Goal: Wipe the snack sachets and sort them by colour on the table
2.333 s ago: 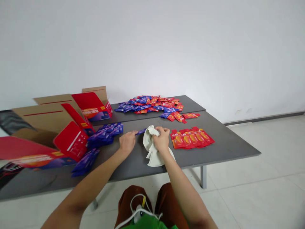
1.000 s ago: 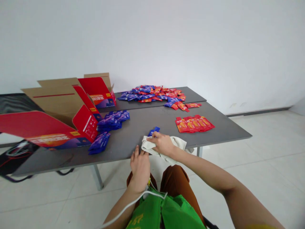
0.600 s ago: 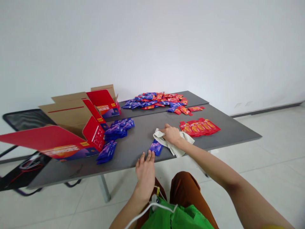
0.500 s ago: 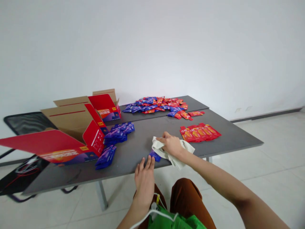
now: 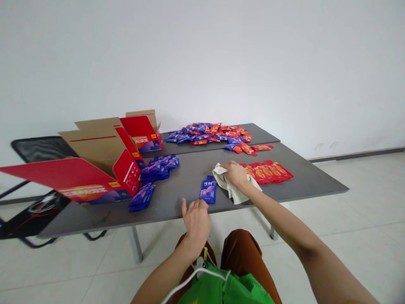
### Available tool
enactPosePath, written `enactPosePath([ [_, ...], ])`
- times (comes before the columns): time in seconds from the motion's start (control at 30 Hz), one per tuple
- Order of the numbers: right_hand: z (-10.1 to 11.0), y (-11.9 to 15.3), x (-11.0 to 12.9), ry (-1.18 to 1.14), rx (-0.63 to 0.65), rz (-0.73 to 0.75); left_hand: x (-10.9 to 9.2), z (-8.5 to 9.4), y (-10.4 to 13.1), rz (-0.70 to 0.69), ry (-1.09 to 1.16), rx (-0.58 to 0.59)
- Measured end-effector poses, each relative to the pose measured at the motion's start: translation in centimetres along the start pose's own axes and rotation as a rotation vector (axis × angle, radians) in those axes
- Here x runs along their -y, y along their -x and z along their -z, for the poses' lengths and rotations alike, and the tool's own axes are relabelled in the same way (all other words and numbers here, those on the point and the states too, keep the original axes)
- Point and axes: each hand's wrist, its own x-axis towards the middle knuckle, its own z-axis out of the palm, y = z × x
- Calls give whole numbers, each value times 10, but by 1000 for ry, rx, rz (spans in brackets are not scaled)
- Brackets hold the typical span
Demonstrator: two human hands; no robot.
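A blue-purple sachet [image 5: 208, 191] lies flat near the table's front edge, its printed face fully showing. Just below its lower end is my left hand [image 5: 196, 221], back upward, thumb apart and the other fingers bent at the table edge; I see nothing held in it. To the right of the sachet, my right hand [image 5: 236, 174] grips a cream cloth [image 5: 232, 192], which rests on the table and partly covers the near left of a row of red sachets [image 5: 268, 172]. Some fingers of that hand are hidden by the cloth.
Open red boxes [image 5: 126, 171] with raised flaps stand at the left. Beside them lie blue sachet stacks [image 5: 160, 166] and another stack [image 5: 142, 197]. A mixed heap of sachets [image 5: 209, 133] sits at the back of the grey table [image 5: 303, 181], near the wall.
My right hand and the cloth have moved right and away, off the blue sachet, which now shows whole. My left hand has drawn back from the sachet, its fingers now bent.
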Motion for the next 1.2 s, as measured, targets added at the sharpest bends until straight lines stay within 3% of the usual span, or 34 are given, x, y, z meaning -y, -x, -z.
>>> enactPosePath([
  [0.1, 14, 4, -18, -77, -147, 14, -14, -6, -7, -40, 40, -140],
  [0.23, 33, 29, -17, -125, -238, 74, -23, -27, -19, -95, 71, -34],
  [0.37, 35, 60, -4, -182, -205, 230, -11, -35, -27, 60, 213, -7],
  [0.5, 15, 81, 9, -224, -118, 372, 19, -25, -38, 252, 711, -58],
  [0.6, -5, 86, 26, -253, -68, 414, 39, -23, -50, 487, 1217, 86],
  [0.7, -24, 88, 49, -251, -1, 445, 49, -28, -57, 629, 1469, 216],
  [0.83, -40, 89, 71, -195, 53, 338, 50, -33, -56, 585, 1503, 185],
  [0.93, -40, 81, 67, -140, 60, 158, 47, -34, -51, 544, 1437, 181],
  [1.07, -22, 58, 45, -72, 113, -48, 45, -33, -50, 566, 1381, 183],
  [1.2, -1, 54, 40, -129, 60, 0, 48, -32, -54, 677, 1440, 261],
])
